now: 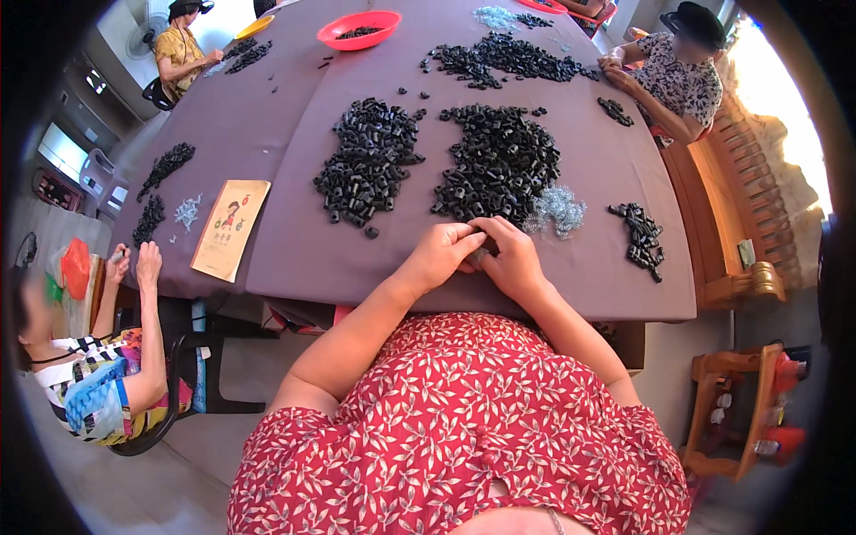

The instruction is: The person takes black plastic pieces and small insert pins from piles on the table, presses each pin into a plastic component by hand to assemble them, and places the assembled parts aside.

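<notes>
Close to the table's near edge, my left hand [440,256] and my right hand [512,259] meet, fingertips pressed together. Both are closed round something small and greyish, mostly hidden by the fingers. Just beyond them lies a big heap of small black plastic parts [499,160], short and hollow-looking. A second heap of black parts [366,165] is to its left. Beside my right hand sits a pile of small clear, bluish pieces [558,211], touching the heap. A smaller group of black parts [637,241] lies farther right.
A brown cloth covers the table [294,241]. A booklet [230,230] lies left. Farther off are a red bowl [359,31] with black parts and another long heap [508,58]. Co-workers sit at left [116,374], far left [183,49] and right [669,76]. A wooden bench [713,196] stands right.
</notes>
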Motion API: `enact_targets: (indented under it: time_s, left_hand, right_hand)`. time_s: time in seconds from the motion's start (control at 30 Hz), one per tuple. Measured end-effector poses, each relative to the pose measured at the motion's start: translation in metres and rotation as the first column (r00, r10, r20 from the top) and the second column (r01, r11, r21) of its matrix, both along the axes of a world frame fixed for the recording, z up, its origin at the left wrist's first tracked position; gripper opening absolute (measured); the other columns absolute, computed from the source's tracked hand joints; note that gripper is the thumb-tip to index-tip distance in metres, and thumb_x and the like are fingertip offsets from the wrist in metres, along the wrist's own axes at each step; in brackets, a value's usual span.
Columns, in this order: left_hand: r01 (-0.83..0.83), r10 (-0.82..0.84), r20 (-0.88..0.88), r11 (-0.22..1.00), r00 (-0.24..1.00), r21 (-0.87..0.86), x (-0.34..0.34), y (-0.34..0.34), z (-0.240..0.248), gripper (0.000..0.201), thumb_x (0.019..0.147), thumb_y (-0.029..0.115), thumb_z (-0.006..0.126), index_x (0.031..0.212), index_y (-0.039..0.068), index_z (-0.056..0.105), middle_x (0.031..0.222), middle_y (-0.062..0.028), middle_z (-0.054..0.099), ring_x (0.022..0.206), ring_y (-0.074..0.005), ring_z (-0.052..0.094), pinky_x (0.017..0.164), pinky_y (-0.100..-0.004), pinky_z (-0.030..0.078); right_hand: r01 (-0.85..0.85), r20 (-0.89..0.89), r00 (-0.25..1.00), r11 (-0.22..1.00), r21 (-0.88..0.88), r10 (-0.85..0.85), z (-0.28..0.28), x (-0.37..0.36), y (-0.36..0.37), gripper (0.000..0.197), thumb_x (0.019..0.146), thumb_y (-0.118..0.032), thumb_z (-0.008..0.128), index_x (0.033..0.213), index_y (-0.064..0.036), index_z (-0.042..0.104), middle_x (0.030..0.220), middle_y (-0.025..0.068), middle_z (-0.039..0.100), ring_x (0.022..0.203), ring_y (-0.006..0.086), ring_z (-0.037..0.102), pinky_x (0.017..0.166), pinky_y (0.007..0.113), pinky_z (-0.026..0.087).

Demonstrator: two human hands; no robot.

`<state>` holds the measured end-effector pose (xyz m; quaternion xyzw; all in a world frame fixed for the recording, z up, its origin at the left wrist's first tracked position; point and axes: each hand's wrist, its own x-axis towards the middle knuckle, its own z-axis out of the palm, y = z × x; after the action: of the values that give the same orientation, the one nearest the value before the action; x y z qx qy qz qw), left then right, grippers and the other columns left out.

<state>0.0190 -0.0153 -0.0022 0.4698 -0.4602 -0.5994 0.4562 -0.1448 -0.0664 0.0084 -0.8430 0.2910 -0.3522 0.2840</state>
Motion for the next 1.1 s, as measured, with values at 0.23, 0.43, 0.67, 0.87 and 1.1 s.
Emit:
enact_targets:
  time_s: [0.23,0.43,0.67,0.87,1.1]
  left_hand:
    - [-0.025,0.025,0.032,1.000,0.999,-0.009,-0.002,0.004,0.004,0.027,0.102,0.024,0.055,0.109,0.001,0.067,0.092,-0.0015,0.068,0.077,-0.0083,0.063,0.067,-0.0248,0.054]
    - [-0.186,0.227,0.164,0.954,0.960,-0.234,0.013,0.005,0.017,0.027,0.101,0.024,0.056,0.097,-0.001,0.067,0.079,-0.0026,0.067,0.072,-0.0089,0.062,0.064,-0.0254,0.051]
    - [-0.195,0.647,0.607,0.742,0.462,-0.642,0.042,-0.010,-0.008,0.024,0.083,0.017,0.072,0.102,0.004,0.065,0.093,-0.0102,0.064,0.086,-0.0298,0.061,0.080,-0.0394,0.050]
    - [-0.012,0.635,0.693,0.741,0.342,-0.672,0.034,-0.003,-0.002,0.027,0.081,0.016,0.072,0.105,0.006,0.066,0.105,-0.0100,0.065,0.101,-0.0312,0.058,0.090,-0.0399,0.048]
    - [0.017,0.608,0.708,0.754,0.359,-0.656,0.030,-0.004,-0.001,0.018,0.080,0.010,0.071,0.097,0.007,0.066,0.100,-0.0085,0.063,0.098,-0.0306,0.058,0.087,-0.0406,0.048]
  right_hand:
    - [-0.002,0.015,1.000,0.999,0.050,0.001,-0.001,-0.003,0.001,0.035,0.075,-0.005,0.068,0.110,-0.0035,0.065,0.097,0.0136,0.065,0.085,0.0334,0.066,0.074,0.038,0.054]
    - [0.001,-0.029,1.000,0.996,0.094,0.002,0.002,-0.004,-0.003,0.031,0.078,-0.006,0.071,0.108,-0.0021,0.065,0.089,0.0109,0.063,0.073,0.0237,0.063,0.068,0.034,0.051]
    - [0.013,-0.111,0.994,0.994,0.108,-0.001,0.005,-0.001,-0.001,0.029,0.078,-0.012,0.074,0.105,-0.0027,0.066,0.085,0.0105,0.061,0.071,0.0249,0.063,0.068,0.036,0.052]
    - [-0.005,-0.045,0.999,0.998,0.060,0.007,-0.001,0.000,-0.002,0.030,0.080,-0.008,0.076,0.108,-0.0026,0.066,0.080,0.0065,0.058,0.064,0.0149,0.053,0.062,0.030,0.047]
    - [-0.026,-0.027,0.999,0.993,0.118,0.030,0.003,-0.004,-0.002,0.032,0.079,-0.006,0.076,0.110,-0.0031,0.066,0.080,0.0053,0.057,0.064,0.0138,0.052,0.062,0.029,0.046]
